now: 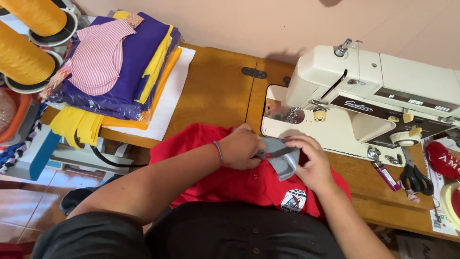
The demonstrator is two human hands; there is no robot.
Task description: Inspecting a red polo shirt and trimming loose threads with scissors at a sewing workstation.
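Observation:
A red shirt with a small sewn badge lies across the front of the wooden sewing table. Its grey collar is folded up between my hands. My left hand, with a thin bracelet at the wrist, pinches the collar's left end against the red cloth. My right hand grips the collar's right end, fingers curled over it. Both hands sit just in front of the cream sewing machine, near its needle plate.
A stack of purple, yellow and orange fabric with a striped pink piece on top lies at the table's left. Yellow thread cones stand at far left. Black scissors and a purple lighter lie to the right of the machine.

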